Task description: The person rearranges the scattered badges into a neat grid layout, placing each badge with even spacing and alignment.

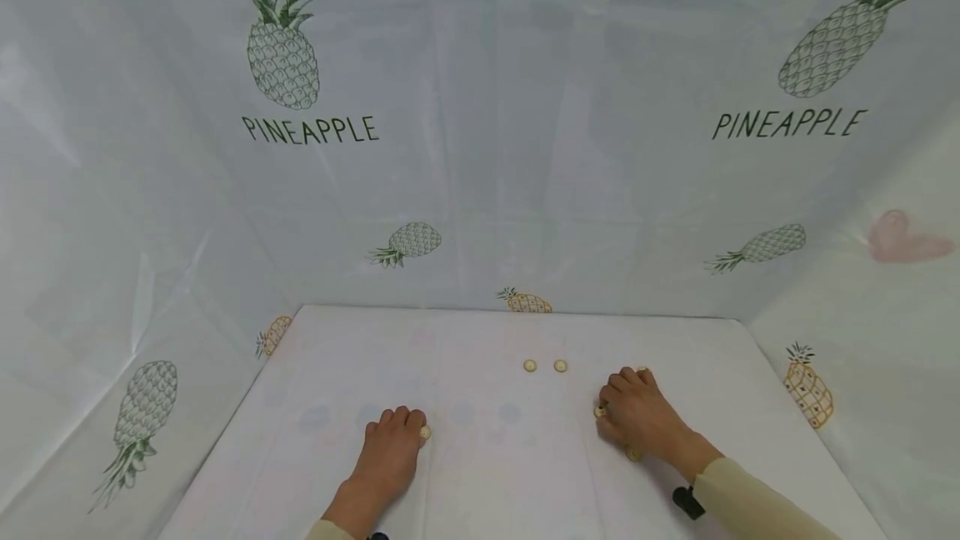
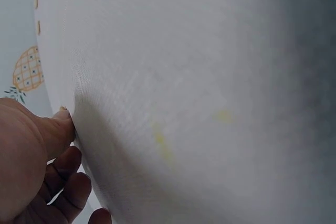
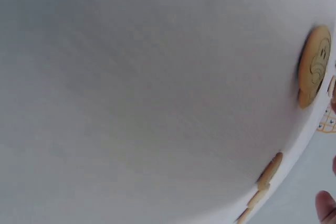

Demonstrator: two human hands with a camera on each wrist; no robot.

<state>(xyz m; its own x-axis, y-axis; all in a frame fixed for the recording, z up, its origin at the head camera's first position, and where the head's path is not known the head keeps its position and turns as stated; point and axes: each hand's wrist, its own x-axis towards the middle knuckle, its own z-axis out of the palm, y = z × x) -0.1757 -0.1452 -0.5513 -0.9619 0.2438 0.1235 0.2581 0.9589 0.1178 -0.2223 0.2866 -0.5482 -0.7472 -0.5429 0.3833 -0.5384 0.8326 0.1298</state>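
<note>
My left hand (image 1: 388, 455) is low over the white tabletop, its fingers curled, pinching a small round wooden disc (image 1: 425, 432) at the thumb side. In the left wrist view, that thumb (image 2: 55, 132) hides most of the disc. Farther right, my right hand (image 1: 647, 417) bends its fingers downward and appears to pinch another wooden disc (image 1: 600, 412). Beside its wrist lies a disc (image 1: 633, 454); the right wrist view shows an engraved cartoon on a near disc (image 3: 315, 64). Several more, such as one disc (image 3: 271, 170), lie beneath or around that hand.
Toward the back of the white tabletop (image 1: 352, 348), a left disc (image 1: 530, 365) and a right disc (image 1: 561, 366) lie side by side. White sheeting printed with pineapples (image 1: 283, 65) stands behind the table and on both sides.
</note>
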